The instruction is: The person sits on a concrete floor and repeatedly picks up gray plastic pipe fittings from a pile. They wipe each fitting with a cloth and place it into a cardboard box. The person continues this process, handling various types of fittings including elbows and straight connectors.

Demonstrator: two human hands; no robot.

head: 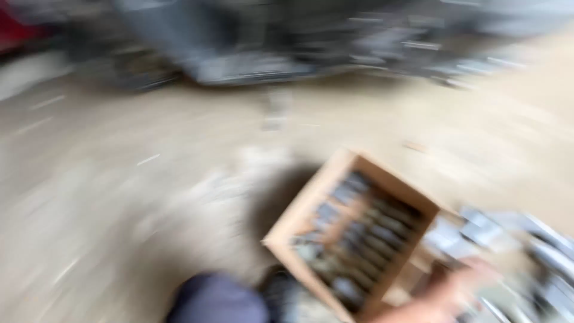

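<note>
Your hand reaches in at the lower right beside the open cardboard box of dark parts on the floor, its grip too blurred to tell.

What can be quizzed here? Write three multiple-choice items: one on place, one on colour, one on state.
1. Where is the hand relative to the box?
A. lower right of it
B. far upper left
C. inside it

2. What colour are the box's walls?
A. red
B. tan brown
C. white

3. What state is the box in?
A. taped shut
B. open and bare
C. open, with dark items in rows

Answers: 1 A, the hand sits at the bottom edge beside the box's right corner. 2 B, cardboard tan. 3 C, the top is open over blurred dark pieces.
</note>
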